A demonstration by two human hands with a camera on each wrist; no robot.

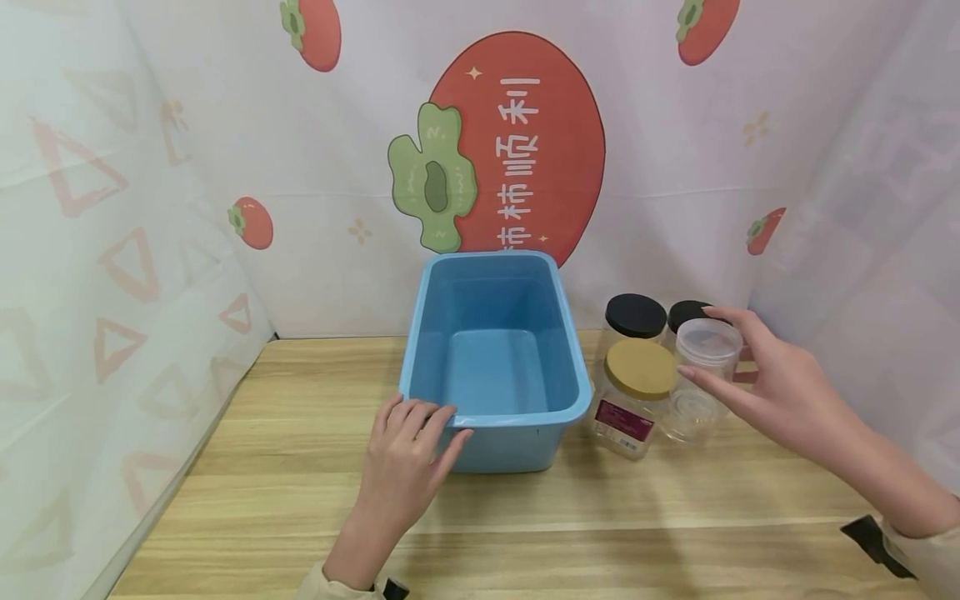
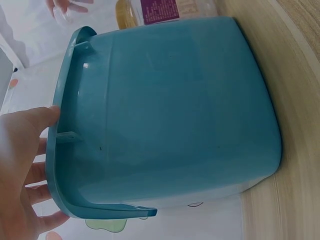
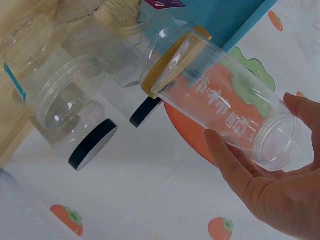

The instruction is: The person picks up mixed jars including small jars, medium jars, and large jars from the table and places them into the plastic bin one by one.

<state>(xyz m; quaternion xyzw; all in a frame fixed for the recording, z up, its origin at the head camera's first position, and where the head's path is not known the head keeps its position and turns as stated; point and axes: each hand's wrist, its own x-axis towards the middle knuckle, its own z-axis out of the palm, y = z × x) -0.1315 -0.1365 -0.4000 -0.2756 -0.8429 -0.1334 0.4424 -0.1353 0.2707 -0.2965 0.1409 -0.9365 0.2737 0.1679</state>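
Observation:
A blue plastic tub [image 1: 480,442] stands on the table, and my left hand [image 1: 405,450] grips its near rim. In the left wrist view, the thumb of the left hand [image 2: 22,145] lies on the rim's outer side and the fingers go over to the inside. My right hand [image 1: 783,383] holds a clear plastic jar [image 1: 708,343] near its top, to the right of the tub. Seen in the right wrist view, thumb and fingers of the right hand [image 3: 280,195] are around one end of the clear jar [image 3: 215,110], which tilts over the other jars.
Beside the tub stand a jar with a yellow lid [image 1: 641,367] and purple label, and two jars with black lids [image 1: 636,315]. Another clear open jar [image 3: 65,90] shows in the right wrist view. A printed cloth [image 1: 330,275] hangs behind the wooden table [image 1: 300,417].

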